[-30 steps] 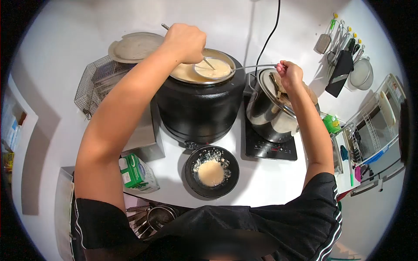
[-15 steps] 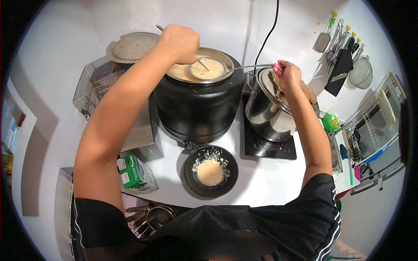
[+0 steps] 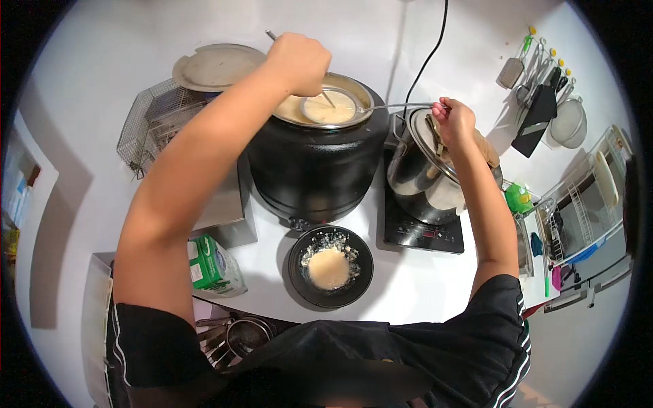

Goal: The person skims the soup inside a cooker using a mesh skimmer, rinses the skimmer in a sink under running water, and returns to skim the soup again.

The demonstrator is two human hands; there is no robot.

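Creamy liquid fills the black soup warmer [image 3: 316, 163]. My left hand [image 3: 299, 62] is closed round a metal utensil; its handle end sticks out behind the fist and its thin lower part dips inside the strainer. A round strainer [image 3: 347, 111] sits in the liquid, its long handle reaching right. My right hand [image 3: 454, 119] pinches the end of that handle above the steel pot. In front of the warmer, a black bowl [image 3: 329, 268] holds creamy liquid with white lumps round its inner wall.
A lidded steel pot [image 3: 415, 180] stands on an induction cooker [image 3: 425, 234] at the right. A green carton [image 3: 214, 266], wire baskets [image 3: 139, 129] and a round lid [image 3: 218, 68] are at the left. Utensils and a sieve [image 3: 568, 124] hang on the right wall.
The view has shifted slightly. My left hand and its utensil have moved a little within the strainer; both hands keep their holds.
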